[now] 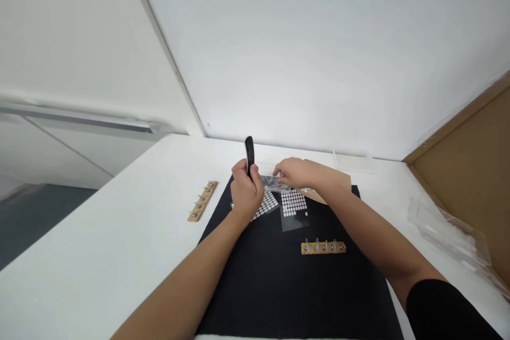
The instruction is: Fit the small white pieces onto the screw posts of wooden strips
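My left hand [246, 188] is closed around a long black piece with a rounded top [249, 151], which stands up out of the fist; its lower end is hidden. A clear plastic bag [271, 183] lies between my hands at the black mat's far edge. The bent fingers of my right hand [292, 171] are pinched at the bag, though the exact contact is small and hard to see. Just below my hands lie two clear sheets of white dots, a left sheet [266, 205] partly behind my left hand and a right sheet [294, 204].
A wooden strip with metal studs and clear pegs [323, 247] lies on the black mat [295, 287]. Another such strip [203, 201] is on the white table at left. Brown paper [338, 172] sits behind my right forearm. Clear plastic packaging [448, 228] and a cardboard box [470, 170] are at right.
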The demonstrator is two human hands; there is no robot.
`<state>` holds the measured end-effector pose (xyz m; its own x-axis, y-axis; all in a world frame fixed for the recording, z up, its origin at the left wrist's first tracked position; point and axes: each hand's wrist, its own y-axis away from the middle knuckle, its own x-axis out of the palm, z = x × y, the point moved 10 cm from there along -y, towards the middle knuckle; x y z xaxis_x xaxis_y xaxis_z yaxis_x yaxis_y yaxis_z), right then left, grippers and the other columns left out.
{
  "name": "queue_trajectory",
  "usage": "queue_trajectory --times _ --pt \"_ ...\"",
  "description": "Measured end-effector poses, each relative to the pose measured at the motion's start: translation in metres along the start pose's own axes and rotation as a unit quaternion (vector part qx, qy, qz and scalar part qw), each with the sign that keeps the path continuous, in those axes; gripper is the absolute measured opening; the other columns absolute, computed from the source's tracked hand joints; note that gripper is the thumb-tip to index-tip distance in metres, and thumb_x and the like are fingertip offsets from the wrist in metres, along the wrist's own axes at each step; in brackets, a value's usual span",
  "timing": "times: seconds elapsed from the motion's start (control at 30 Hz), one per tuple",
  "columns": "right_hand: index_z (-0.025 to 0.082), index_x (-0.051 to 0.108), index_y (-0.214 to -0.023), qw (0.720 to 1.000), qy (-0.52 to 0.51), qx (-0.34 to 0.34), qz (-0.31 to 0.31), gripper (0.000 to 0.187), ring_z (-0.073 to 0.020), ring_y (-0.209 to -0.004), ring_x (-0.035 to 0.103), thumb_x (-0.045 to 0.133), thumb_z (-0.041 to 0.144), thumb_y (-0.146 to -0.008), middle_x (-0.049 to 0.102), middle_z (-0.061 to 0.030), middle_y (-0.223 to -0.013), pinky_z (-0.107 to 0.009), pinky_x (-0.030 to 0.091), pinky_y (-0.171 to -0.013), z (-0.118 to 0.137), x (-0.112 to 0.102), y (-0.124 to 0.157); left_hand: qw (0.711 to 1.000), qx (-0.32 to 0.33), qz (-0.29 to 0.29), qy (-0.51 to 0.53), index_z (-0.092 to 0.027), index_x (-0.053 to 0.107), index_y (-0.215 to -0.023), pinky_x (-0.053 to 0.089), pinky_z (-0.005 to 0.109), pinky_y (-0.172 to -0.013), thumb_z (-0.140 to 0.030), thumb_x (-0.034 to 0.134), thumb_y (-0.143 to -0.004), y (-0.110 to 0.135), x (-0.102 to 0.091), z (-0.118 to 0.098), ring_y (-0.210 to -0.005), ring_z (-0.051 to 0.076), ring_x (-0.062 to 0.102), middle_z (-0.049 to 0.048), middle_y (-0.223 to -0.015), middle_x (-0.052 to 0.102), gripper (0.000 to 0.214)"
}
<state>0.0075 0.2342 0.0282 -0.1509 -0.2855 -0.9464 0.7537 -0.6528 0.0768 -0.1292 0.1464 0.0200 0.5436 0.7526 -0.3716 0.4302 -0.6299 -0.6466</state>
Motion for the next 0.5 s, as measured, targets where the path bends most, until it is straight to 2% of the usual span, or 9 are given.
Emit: queue_trajectory --times 0.07,0.17,0.3,0.4,0.47,0.5 --pt "0.020 0.081 -0.112 0.997 -0.072 -0.007 -0.018 0.017 -0.0195 -0.091 0.075 0.079 0.023 -0.095 0.083 -0.0068 -0.099 -0.029 0.054 -0.082 -0.002 -0.006 0.006 1.000 0.005 0.009 0.002 -0.018 0.053 -0.124 0.053 0.036 -0.072 -0.033 0.053 -0.104 0.001 0.002 -0.002 -0.081 0.026 0.071 0.0106 -0.102 0.068 0.025" --pt "0.020 0.080 -0.107 0.982 -0.178 -0.009 -0.064 0.013 -0.0170 -0.091 0.075 0.076 0.029 -0.099 0.082 -0.0058 -0.102 -0.027 0.057 -0.082 -0.009 -0.015 0.018 1.000 0.017 0.024 0.008 -0.018 0.054 -0.129 0.055 0.039 -0.077 -0.034 0.051 -0.105 0.003 0.005 -0.010 -0.088 0.027 0.072 0.0129 -0.109 0.068 0.029" --pt "0.019 0.074 -0.110 0.951 -0.277 0.001 -0.139 0.029 -0.0175 -0.092 0.074 0.065 0.046 -0.105 0.080 -0.0083 -0.107 -0.030 0.061 -0.082 -0.024 -0.025 0.041 0.993 0.061 0.074 0.063 -0.019 0.042 -0.146 0.056 0.038 -0.079 -0.032 0.048 -0.109 0.011 0.015 -0.032 -0.083 0.024 0.072 0.0078 -0.102 0.069 0.040" --pt "0.020 0.073 -0.103 0.903 -0.384 -0.002 -0.192 0.036 -0.0171 -0.081 0.069 0.071 0.056 -0.100 0.077 -0.0068 -0.096 -0.032 0.060 -0.076 -0.035 -0.033 0.063 0.985 0.093 0.110 0.099 -0.021 0.039 -0.147 0.056 0.037 -0.078 -0.027 0.047 -0.110 0.020 0.022 -0.053 -0.077 0.021 0.070 0.0041 -0.097 0.069 0.039" --pt "0.021 0.073 -0.092 0.861 -0.462 -0.002 -0.215 0.041 -0.0158 -0.072 0.064 0.078 0.062 -0.092 0.074 -0.0038 -0.085 -0.032 0.057 -0.069 -0.040 -0.037 0.079 0.981 0.090 0.137 0.101 -0.022 0.046 -0.144 0.057 0.038 -0.080 -0.026 0.047 -0.110 0.025 0.026 -0.064 -0.080 0.021 0.070 0.0044 -0.099 0.070 0.033" --pt "0.022 0.072 -0.089 0.849 -0.480 0.001 -0.221 0.043 -0.0152 -0.070 0.062 0.080 0.064 -0.090 0.072 -0.0028 -0.082 -0.031 0.056 -0.067 -0.041 -0.038 0.086 0.979 0.091 0.152 0.099 -0.024 0.052 -0.139 0.057 0.039 -0.083 -0.026 0.049 -0.110 0.027 0.028 -0.070 -0.084 0.021 0.071 0.0058 -0.104 0.071 0.029"
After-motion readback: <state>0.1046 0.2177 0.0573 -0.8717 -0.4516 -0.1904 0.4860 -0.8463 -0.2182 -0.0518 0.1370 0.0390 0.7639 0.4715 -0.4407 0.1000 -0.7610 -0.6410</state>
